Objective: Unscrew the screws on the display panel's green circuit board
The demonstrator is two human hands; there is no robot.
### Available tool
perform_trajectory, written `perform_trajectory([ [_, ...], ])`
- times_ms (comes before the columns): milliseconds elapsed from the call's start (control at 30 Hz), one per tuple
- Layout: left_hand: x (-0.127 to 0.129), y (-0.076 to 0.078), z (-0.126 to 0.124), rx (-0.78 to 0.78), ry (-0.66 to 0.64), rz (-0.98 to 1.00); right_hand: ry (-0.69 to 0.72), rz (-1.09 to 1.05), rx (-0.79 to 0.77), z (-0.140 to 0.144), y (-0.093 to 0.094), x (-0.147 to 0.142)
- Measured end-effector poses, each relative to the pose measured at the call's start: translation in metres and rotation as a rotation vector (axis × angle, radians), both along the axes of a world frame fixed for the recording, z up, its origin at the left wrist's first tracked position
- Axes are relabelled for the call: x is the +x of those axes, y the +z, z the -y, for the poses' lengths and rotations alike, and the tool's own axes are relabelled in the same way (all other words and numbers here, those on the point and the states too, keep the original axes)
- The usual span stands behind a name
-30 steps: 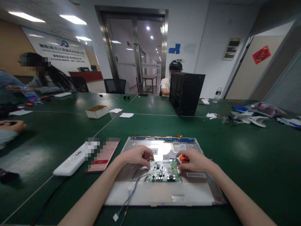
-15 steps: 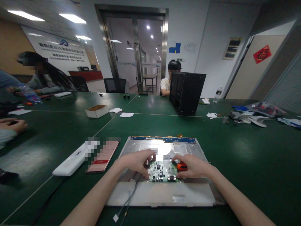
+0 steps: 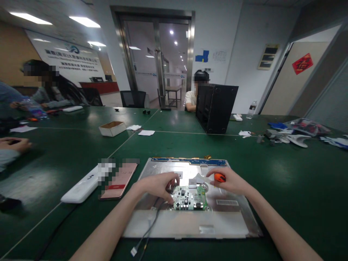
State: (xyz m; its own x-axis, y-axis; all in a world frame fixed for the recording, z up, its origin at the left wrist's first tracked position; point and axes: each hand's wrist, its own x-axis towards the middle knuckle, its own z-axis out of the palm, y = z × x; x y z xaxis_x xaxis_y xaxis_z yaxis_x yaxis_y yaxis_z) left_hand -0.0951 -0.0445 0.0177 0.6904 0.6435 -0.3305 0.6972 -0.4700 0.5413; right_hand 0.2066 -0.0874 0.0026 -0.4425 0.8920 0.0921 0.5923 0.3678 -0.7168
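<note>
Carefully, keep the green circuit board [image 3: 189,197] pinned flat on the silver panel [image 3: 233,217] while the tool works its right edge. Left hand [image 3: 157,185] arches over the board's left corner, fingertips pressed down on it. Right hand [image 3: 231,182] hovers just right, fingers pinching an orange-handled screwdriver [image 3: 219,177].

Head-worn, looking forward and down across the green surface [image 3: 272,188], close over the metal panel [image 3: 190,224].
</note>
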Motion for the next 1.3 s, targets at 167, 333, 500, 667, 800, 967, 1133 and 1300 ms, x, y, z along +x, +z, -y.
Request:
perform_trajectory([
  [167, -0.002, -0.010, -0.011, 0.044, 0.047, 0.091, -0.167, -0.577, -0.192, -0.008, -0.004, 0.012],
  [333, -0.006, -0.024, -0.024, 0.234, 0.164, 0.130, -0.103, -0.826, -0.495, -0.015, -0.017, 0.005],
  [500, -0.011, -0.036, -0.034, 0.376, 0.181, 0.245, -0.075, -0.725, -0.535, -0.020, -0.044, -0.006],
  [667, -0.008, -0.055, -0.039, 0.412, 0.118, 0.179, -0.140, -0.742, -0.437, -0.019, -0.055, -0.010],
  [800, -0.004, -0.062, -0.039, 0.449, 0.130, 0.149, -0.152, -0.716, -0.416, -0.018, -0.051, -0.011],
  [967, 0.004, -0.061, -0.041, 0.464, 0.157, 0.175, -0.166, -0.654, -0.410, -0.021, -0.049, -0.007],
  [1133, 0.019, -0.061, -0.044, 0.485, 0.152, 0.171, -0.186, -0.627, -0.403, -0.027, -0.050, 0.003],
  [1300, 0.028, -0.065, -0.047, 0.471, 0.155, 0.152, -0.204, -0.633, -0.418, -0.035, -0.048, 0.011],
])
